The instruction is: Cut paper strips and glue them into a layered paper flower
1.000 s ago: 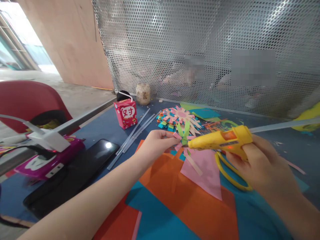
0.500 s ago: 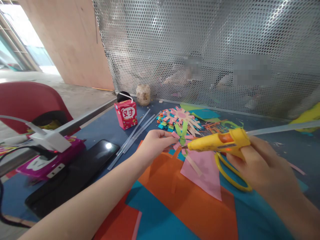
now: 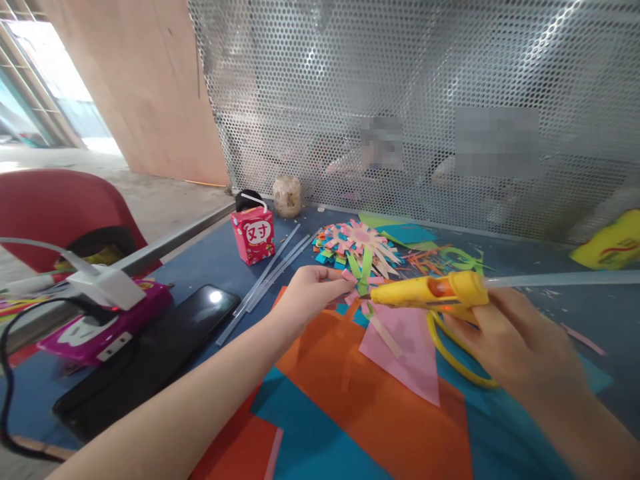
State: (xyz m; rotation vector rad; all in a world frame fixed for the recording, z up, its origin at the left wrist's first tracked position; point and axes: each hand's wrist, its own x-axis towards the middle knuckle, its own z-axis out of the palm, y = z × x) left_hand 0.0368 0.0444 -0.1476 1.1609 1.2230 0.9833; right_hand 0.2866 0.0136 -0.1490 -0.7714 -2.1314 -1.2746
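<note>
My right hand (image 3: 515, 340) is closed around a yellow hot glue gun (image 3: 430, 291), and a long clear glue stick (image 3: 560, 278) sticks out of its back. The gun's nozzle points left, at a small paper flower (image 3: 364, 283) of pink and green strips. Pinched between the thumb and fingers of my left hand (image 3: 320, 287) is the flower's left edge. Whether the nozzle touches the paper cannot be made out. Beneath the flower lie an orange sheet (image 3: 320, 353) and a pink sheet (image 3: 400, 360). Yellow scissor-like handles (image 3: 465, 370) show below the gun, partly behind my right hand.
Finished-looking layered paper flowers (image 3: 357, 240) are piled behind my hands, beside orange and green scraps (image 3: 430, 259). Clear glue sticks (image 3: 270, 277), a red drink box (image 3: 254, 235), a glass jar (image 3: 287, 197), a black phone (image 3: 150, 360) and a purple power strip (image 3: 105, 327) stand at left. A perforated metal panel (image 3: 300, 87) rises behind.
The glue gun and my right hand have shifted slightly left and down in view. My left hand keeps its pinch on the flower, and the camera view has tilted a little.
</note>
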